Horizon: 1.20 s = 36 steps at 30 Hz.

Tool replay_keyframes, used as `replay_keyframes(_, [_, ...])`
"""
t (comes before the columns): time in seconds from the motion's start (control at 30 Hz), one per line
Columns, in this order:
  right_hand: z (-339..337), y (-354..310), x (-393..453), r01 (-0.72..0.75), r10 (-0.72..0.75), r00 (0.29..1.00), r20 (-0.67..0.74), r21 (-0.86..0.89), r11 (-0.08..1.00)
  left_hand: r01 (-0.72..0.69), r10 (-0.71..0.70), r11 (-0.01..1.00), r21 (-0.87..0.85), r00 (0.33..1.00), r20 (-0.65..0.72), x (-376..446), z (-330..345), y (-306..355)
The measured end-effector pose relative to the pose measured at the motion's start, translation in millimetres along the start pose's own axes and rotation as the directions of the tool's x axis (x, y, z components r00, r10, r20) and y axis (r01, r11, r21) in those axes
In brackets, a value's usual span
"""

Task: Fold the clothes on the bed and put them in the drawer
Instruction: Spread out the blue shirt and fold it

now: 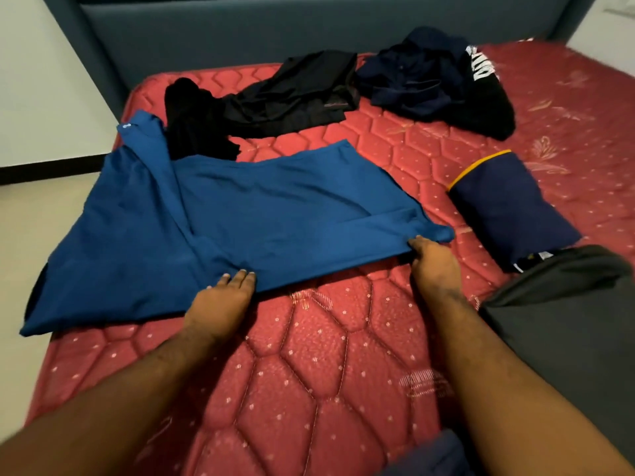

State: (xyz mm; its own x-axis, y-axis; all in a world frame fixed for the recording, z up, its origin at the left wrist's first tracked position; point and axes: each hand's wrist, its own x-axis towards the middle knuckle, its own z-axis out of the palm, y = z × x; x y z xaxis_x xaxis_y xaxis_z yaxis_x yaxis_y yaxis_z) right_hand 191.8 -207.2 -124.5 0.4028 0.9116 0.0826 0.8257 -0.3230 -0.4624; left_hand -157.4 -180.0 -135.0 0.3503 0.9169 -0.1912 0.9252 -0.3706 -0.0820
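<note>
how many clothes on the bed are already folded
1: the navy garment with the yellow edge, on the mattress right of the blue shirt under both hands. The dark piles by the headboard look unfolded; more may lie out of view.

I see the red quilted mattress point(309, 355) carrying a spread blue shirt point(240, 214), black clothes point(275, 97), a navy heap point(422, 77), a folded navy garment point(508, 207) and dark grey cloth point(567, 304).
</note>
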Motion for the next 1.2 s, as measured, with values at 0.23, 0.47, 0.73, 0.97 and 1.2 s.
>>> replay_keyframes(0.23, [-24,0,-47,-0.160,0.172,0.978,0.116,-0.106,0.981,0.057,-0.056,0.997,-0.042,0.998,0.019,-65,11,35])
replay_keyframes(0.47, [-13,-57,-79,0.108,-0.002,0.986,0.165,-0.637,0.764,0.263,-0.458,0.824,-0.502,0.830,-0.318,-91,15,-39])
replay_keyframes(0.73, [90,-186,-130,0.508,-0.429,0.783,0.450,-0.065,0.859,0.597,-0.848,0.291,-0.748,0.522,0.087,-106,29,-155])
replay_keyframes(0.97, [114,-192,-136,0.497,-0.372,0.793,0.482,-0.160,0.853,0.519,-0.874,0.144,-0.843,0.467,0.138,-122,44,-182])
replay_keyframes(1.2, [114,-191,-137,0.614,-0.450,0.761,0.467,-0.299,0.730,0.294,-0.832,-0.069,-0.953,0.510,0.218,-124,60,-200])
